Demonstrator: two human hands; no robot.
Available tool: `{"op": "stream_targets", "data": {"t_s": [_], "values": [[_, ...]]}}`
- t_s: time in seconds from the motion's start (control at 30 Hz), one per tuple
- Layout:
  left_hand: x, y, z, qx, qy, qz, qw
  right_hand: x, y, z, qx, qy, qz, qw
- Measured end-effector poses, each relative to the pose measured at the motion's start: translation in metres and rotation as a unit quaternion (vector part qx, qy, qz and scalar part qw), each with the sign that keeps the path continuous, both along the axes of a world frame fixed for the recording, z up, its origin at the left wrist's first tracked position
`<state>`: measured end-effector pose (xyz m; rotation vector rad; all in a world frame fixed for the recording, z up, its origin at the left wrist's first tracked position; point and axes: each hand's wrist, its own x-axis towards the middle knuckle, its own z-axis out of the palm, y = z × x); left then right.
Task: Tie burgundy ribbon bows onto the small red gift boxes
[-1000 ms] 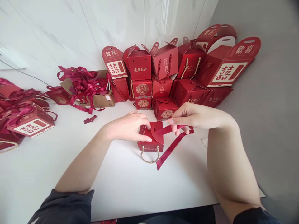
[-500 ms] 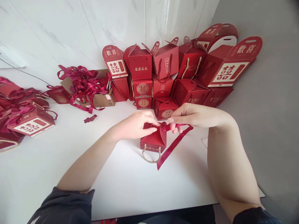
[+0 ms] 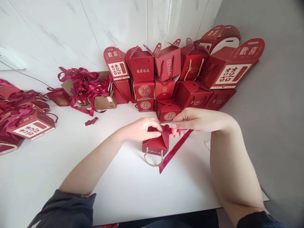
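Observation:
A small red gift box [image 3: 153,148] stands on the white table in front of me, its top flaps folded inward. From its near side a twisted gold cord handle [image 3: 152,164] droops onto the table. My left hand [image 3: 143,128] is closed on the top flaps, thumb toward me, with some fingertips hidden behind the box. Just to the right, my right hand [image 3: 186,122] pinches a dark red ribbon [image 3: 175,152] close to where it meets the flaps. The ribbon's loose tail slants down to the table beside the box.
Stacked red gift boxes [image 3: 143,69] line the wall behind my hands. A cardboard box [image 3: 105,102] heaped with red ribbons [image 3: 89,85] stands back left, a small red tag [image 3: 91,121] before it. Ribboned boxes [image 3: 33,126] crowd the left. A grey wall [image 3: 273,126] borders the right.
My right hand has drawn the ribbon slightly, so the loop beyond its fingers no longer shows. My left thumb and fingers have shifted a little right along the flaps.

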<state>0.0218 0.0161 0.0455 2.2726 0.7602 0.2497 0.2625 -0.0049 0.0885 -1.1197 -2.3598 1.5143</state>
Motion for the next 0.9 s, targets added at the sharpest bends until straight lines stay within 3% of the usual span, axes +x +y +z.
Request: {"op": "stream_targets", "data": {"t_s": [0.3, 0.63, 0.9], "values": [[0.0018, 0.0051, -0.0068, -0.010, -0.026, 0.024, 0.999, -0.0003, 0.0015, -0.0012, -0.011, 0.002, 0.004, 1.000], [0.0013, 0.0010, 0.0014, -0.011, -0.005, 0.033, 0.999, 0.0055, -0.0003, 0.0015, 0.003, 0.060, -0.012, 0.998], [0.0044, 0.0031, -0.0068, -0.021, -0.034, 0.029, 0.999, 0.0050, 0.0034, -0.0019, -0.014, 0.035, 0.028, 0.999]]}}
